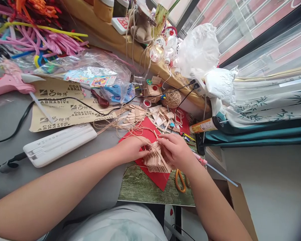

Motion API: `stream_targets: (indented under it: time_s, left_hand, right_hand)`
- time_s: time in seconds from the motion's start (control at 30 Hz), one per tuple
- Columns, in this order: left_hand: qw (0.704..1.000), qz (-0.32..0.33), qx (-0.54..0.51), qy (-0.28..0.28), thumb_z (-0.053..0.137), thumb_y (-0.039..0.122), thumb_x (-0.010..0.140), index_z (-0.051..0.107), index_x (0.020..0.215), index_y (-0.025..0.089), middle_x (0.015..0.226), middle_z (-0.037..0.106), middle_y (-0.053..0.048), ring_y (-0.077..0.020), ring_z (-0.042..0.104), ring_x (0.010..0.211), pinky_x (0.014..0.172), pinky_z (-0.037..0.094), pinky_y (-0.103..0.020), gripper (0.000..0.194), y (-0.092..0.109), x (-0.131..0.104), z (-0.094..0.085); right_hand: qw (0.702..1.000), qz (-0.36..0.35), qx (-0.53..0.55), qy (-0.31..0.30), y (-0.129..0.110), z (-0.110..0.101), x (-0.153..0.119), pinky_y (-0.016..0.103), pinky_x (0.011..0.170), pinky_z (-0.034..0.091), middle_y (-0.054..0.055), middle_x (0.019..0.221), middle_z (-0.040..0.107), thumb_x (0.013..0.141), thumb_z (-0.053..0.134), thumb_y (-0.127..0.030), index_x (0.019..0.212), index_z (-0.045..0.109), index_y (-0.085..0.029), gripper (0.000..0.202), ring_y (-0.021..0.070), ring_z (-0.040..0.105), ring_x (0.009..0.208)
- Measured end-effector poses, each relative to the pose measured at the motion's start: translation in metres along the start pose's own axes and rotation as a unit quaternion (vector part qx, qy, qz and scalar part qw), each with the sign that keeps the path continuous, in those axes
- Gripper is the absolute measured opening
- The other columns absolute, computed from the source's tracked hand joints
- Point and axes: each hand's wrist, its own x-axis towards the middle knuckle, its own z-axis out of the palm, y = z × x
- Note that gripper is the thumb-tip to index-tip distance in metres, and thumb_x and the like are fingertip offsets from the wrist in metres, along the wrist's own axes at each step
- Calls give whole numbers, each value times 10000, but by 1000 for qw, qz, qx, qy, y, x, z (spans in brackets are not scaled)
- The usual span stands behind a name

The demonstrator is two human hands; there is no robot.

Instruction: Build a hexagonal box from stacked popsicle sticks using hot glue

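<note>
1. Find the stick structure (pixel 154 160) at lower centre of the frame, above the red sheet (pixel 163 182).
2. Right hand (pixel 177 150): braces its right side between fingers and thumb. Left hand (pixel 135 147): bent close at its upper left; cannot tell what, if anything, is pinched.
3. Likely light, stiff, fragile at joints; best held low, by the stacked sides.
4. Mind loose twine (pixel 110 126) to the upper left, scissors (pixel 181 190) to the lower right.

"How's the left hand (pixel 133 149)?"
"Thumb (pixel 142 154) and fingers (pixel 144 142) bent, close beside the right hand (pixel 177 151)."
"And the arms (pixel 67 187)?"
"Bare, both stretched forward, slanting in toward each other."
</note>
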Motion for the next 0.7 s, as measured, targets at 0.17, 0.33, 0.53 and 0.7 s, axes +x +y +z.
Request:
stream_targets:
  time_s: [0.17,0.33,0.53,0.7]
  left_hand:
    - [1000,18,-17,5,686,286,958,763,1022,233,1075,804,-11,-201,738,992,892,535,-315,113,3,1,-2]
    - [999,24,-46,16,648,307,979,755,1018,233,1054,795,-21,-185,729,969,876,544,-297,136,5,-2,-2]
    - [998,17,-65,8,639,383,1000,750,1048,232,1072,788,-28,-180,720,980,905,542,-295,193,4,-2,0]
    - [998,7,-61,-4,620,385,1006,749,1034,224,1073,778,-28,-185,708,990,922,527,-309,208,8,-1,-3]
  right_hand:
    - [999,20,-29,28,2,-2,-9,513,987,550,103,1248,773,1064,567,-195,1218,731,-275,239,288,700,1134]
    - [998,42,-23,38,-1,0,-15,505,1001,524,106,1236,770,1061,579,-199,1135,714,-248,162,286,685,1140]
    - [995,81,32,45,-3,5,-17,537,1057,512,135,1320,716,1036,561,-176,1074,659,-241,124,311,656,1222]
    - [984,116,132,22,0,8,-16,553,1103,508,138,1341,664,1014,535,-143,1046,596,-257,133,309,615,1304]
